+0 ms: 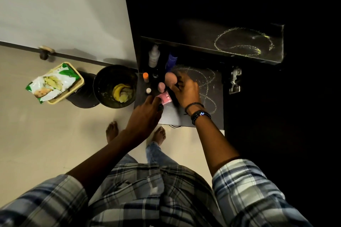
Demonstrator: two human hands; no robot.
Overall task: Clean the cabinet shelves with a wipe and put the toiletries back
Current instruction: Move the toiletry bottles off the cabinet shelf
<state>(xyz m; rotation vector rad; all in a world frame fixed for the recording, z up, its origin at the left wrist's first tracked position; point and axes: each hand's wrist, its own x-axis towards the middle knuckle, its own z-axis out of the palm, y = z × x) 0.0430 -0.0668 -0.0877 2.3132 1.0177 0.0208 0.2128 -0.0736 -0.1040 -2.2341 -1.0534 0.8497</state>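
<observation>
**Two hands among toiletries on a chalk-marked cabinet shelf**

I am looking down from the head camera into a dark open cabinet. The lower shelf (212, 101) carries pale chalky scribbles across its right half. The upper shelf (203, 37) has a yellow looping scribble too.

The toiletries stand crowded at the lower shelf's left end. I see a white spray bottle (154, 57), a blue bottle (171, 61) and an orange-capped bottle (145, 76). There is also a small white-capped bottle (148, 90) and two rounded sponges, one beige (170, 79), one pink (162, 86).

My left hand (147, 114) reaches in from the floor side and pinches a pink packet (165, 97) at the shelf's front. My right hand (184, 92) curls over the cluster just beside the beige sponge. I cannot tell what it grasps, if anything.

No wipe shows in either hand. The wipes pack (53, 83) lies on a yellow basket (81, 81) on the floor, well apart from the shelf, beside a black bin (114, 86).

By my reading, this is shifting toiletries while both shelves remain unwiped. To do it well, I would lift one item at a time, upright. The tall bottles behind could tip if I drag things. I would then wipe the marked right half before crowding it.
</observation>
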